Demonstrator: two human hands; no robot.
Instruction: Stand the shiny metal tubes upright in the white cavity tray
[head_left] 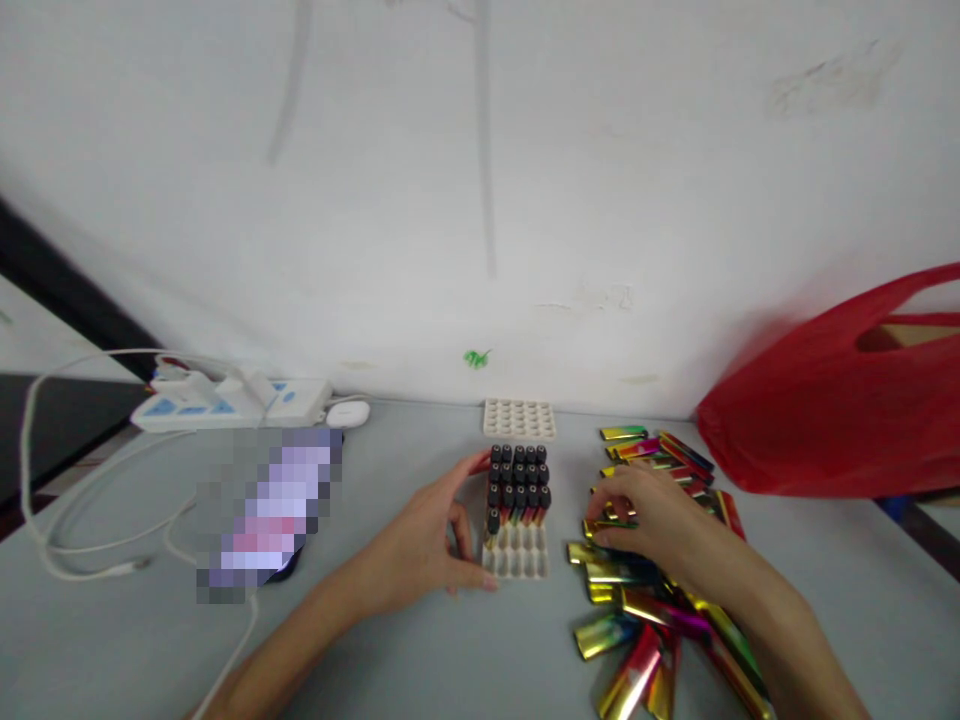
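A pale tray (517, 566) with rows of pockets stands in the middle of the grey table. Several black-capped pieces (519, 475) stand upright in its back rows, while pockets in the front rows are bare. My left hand (427, 540) curves around the tray's left side, with its fingers and thumb spread at the edge. To the right lies a loose pile of shiny metallic multicoloured tubes (664, 610). My right hand (637, 510) reaches into this pile, fingers closed around a gold-coloured piece that is partly hidden.
Behind the filled tray lies another pale tray (519, 419) by the wall. A red bag (817, 400) stands at the right. On the left are a power strip (300, 402), a white case (348, 413), looping cables and a phone with a blurred screen (277, 510).
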